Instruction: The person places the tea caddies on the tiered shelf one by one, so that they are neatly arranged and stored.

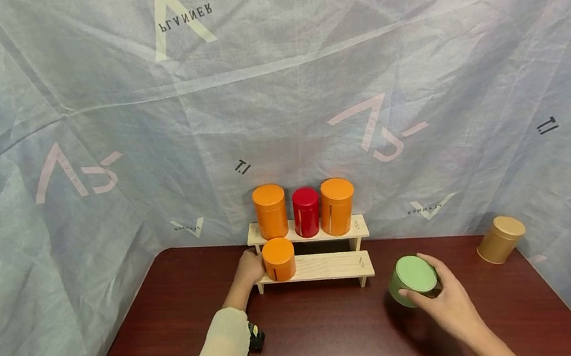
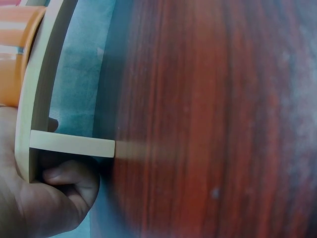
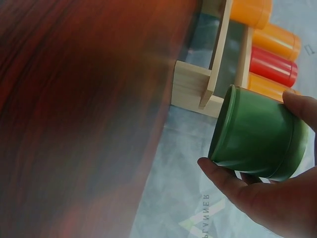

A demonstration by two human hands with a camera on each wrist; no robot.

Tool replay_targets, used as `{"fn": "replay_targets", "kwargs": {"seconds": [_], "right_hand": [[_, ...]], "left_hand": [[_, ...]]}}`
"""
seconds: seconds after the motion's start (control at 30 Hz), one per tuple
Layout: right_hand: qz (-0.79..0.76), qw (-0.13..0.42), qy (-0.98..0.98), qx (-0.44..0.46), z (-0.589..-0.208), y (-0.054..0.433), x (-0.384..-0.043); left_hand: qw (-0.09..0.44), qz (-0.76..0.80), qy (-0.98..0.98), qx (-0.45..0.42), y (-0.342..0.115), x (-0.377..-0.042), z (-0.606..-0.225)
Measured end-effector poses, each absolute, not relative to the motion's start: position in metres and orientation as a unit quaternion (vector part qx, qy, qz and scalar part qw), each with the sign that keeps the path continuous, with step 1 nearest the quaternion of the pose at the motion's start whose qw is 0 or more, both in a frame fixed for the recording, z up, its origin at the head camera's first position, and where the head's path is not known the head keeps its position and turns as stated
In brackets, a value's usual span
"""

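Observation:
My right hand [image 1: 449, 300] holds a green round tin [image 1: 413, 281] in the air to the right of a two-tier wooden rack [image 1: 334, 265]. In the right wrist view, fingers and thumb clasp the sides of the tin [image 3: 260, 134]. At the rack's left end, my left hand [image 1: 248, 268] grips the lower board [image 2: 42, 79], with curled fingers beneath it around the leg [image 2: 74, 144]. Beside that hand, a short orange tin [image 1: 279, 260] stands on the lower tier. Part of the left hand is hidden behind the rack.
Along the upper tier stand a tall orange tin [image 1: 271, 212], a narrower red tin [image 1: 306, 213] and another tall orange tin [image 1: 338, 207]. A gold tin [image 1: 501, 240] is on the dark red table [image 1: 327, 339] at the far right. Grey printed cloth [image 1: 277, 113] hangs behind and beside the table.

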State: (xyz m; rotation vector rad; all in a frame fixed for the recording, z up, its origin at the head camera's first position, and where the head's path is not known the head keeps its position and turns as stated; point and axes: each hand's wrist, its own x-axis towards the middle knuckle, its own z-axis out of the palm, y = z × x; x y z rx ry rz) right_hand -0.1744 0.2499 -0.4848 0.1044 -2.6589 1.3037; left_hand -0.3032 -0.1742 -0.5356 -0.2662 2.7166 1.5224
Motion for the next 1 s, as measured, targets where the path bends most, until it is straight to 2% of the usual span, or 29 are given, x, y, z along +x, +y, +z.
{"fn": "replay_targets", "kwargs": {"seconds": [0.53,1.0], "right_hand": [[0.436,0.066,-0.897,0.035,-0.484,0.243,-0.174],[0.447,0.074,-0.890,0.047,-0.482,0.234,-0.175]], "left_hand": [[0.005,0.480,0.874,-0.083,-0.174,-0.301,-0.536],[-0.001,0.475,0.876,-0.083,-0.174,-0.302,-0.536]]}}
